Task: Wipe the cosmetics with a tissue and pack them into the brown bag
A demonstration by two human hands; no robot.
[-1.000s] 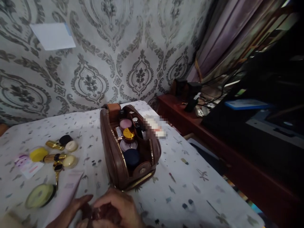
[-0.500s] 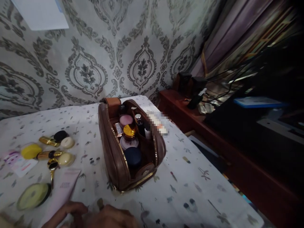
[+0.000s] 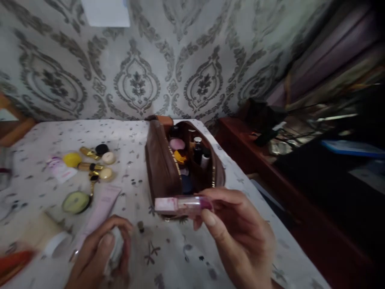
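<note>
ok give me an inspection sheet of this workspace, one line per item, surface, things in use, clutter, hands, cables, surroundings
Surface: table covered with a white printed cloth.
Things in use: small tube with a clear middle, held up in front of the brown bag; bag unzipped, with cosmetics inside.
Clutter: pink tube, green round container and yellow round item on the left; orange thing too blurred to name.
Hands: right grips the small tube; left holds a whitish object, mostly hidden.
Cables: dark, blurred cables at right, beyond the table.
Surroundings: patterned wall, purple curtain, reddish-brown furniture.
</note>
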